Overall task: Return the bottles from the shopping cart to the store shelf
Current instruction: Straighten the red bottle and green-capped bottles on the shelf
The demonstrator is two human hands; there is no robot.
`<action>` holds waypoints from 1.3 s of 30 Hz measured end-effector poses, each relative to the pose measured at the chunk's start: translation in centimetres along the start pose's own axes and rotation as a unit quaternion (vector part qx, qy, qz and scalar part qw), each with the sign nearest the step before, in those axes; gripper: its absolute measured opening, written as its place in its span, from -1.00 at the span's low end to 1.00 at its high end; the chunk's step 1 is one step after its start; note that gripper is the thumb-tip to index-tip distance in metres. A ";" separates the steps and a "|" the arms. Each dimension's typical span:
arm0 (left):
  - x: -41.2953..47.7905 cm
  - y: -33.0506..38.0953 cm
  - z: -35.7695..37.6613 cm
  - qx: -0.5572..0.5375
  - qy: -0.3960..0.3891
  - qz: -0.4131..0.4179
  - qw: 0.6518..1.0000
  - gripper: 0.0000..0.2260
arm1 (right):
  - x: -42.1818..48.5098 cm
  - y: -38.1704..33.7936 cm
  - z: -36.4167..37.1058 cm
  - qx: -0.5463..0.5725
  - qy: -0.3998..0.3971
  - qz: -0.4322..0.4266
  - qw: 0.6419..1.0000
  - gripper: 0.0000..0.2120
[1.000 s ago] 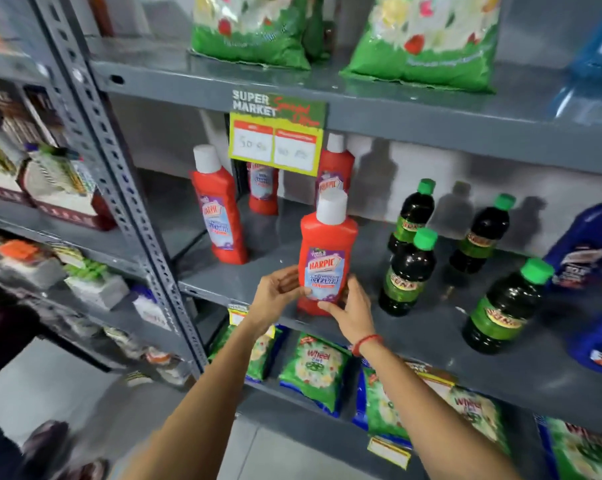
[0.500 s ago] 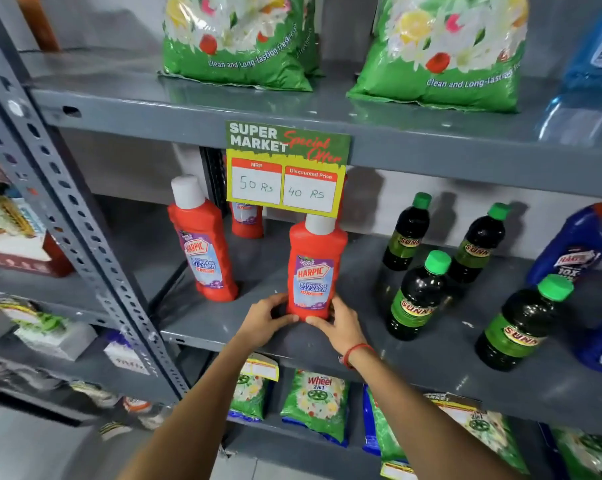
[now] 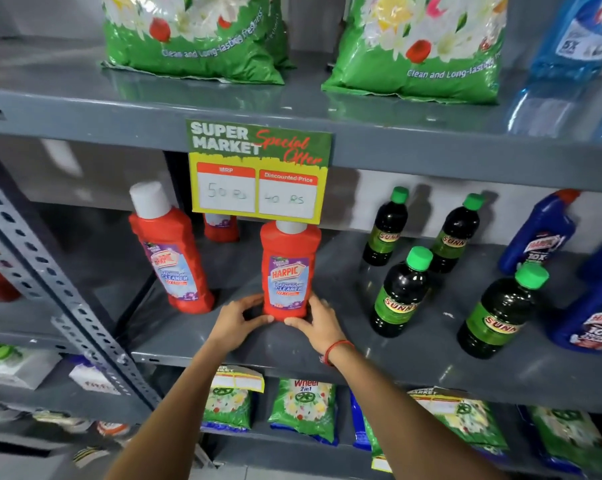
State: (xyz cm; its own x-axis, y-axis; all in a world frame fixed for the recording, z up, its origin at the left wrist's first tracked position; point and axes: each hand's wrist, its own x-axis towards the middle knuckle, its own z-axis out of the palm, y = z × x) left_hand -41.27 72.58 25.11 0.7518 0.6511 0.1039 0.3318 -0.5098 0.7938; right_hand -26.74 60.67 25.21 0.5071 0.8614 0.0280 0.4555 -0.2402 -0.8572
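A red Harpic bottle (image 3: 287,268) with a white cap stands upright on the grey middle shelf (image 3: 327,358), its cap partly behind the price sign. My left hand (image 3: 237,320) and my right hand (image 3: 315,320) cup its base from either side, fingers touching it. A second red Harpic bottle (image 3: 169,251) leans a little to its left, and a third red bottle (image 3: 221,228) stands behind, mostly hidden by the sign. The shopping cart is out of view.
Several dark Sunny bottles (image 3: 401,292) with green caps stand to the right, then blue Harpic bottles (image 3: 538,233). A "Super Market Special Offer" sign (image 3: 258,171) hangs from the upper shelf. Green detergent bags (image 3: 195,32) lie above and below. A perforated steel post (image 3: 50,278) stands at left.
The red bottle went from held above the shelf edge to standing further back on the shelf, under the sign. Both hands slid down to its base. The camera moved closer.
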 end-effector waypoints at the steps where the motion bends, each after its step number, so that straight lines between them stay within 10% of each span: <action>1: 0.0 -0.1 0.0 0.004 0.002 -0.001 1.000 -0.57 | 0.0 -0.2 -0.1 0.000 -0.003 0.001 1.000 -0.46; 13: -6.5 3.7 7.0 -0.037 0.297 -0.100 0.949 -0.84 | -10.7 5.9 -8.6 -0.006 0.219 -0.039 0.975 -0.87; 19: -4.6 11.1 15.8 -0.076 0.120 -0.048 0.989 -0.53 | -15.4 11.1 -17.0 0.000 0.417 0.076 0.905 -0.55; 23: -1.9 14.3 18.9 -0.072 0.090 -0.074 0.991 -0.27 | -14.0 12.4 -20.2 0.027 0.324 0.128 0.937 -0.13; 39: 0.0 14.8 21.2 0.033 0.193 -0.096 0.976 -0.47 | -10.4 14.1 -23.3 -0.011 0.218 0.059 0.974 -0.28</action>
State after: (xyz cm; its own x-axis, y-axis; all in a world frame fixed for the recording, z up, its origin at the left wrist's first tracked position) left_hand -24.27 53.13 24.11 0.4065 0.8948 0.1847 0.4910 -0.3844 0.7817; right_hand -8.53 37.89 24.84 0.8177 0.5559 0.1494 0.3878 -0.3401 -0.8567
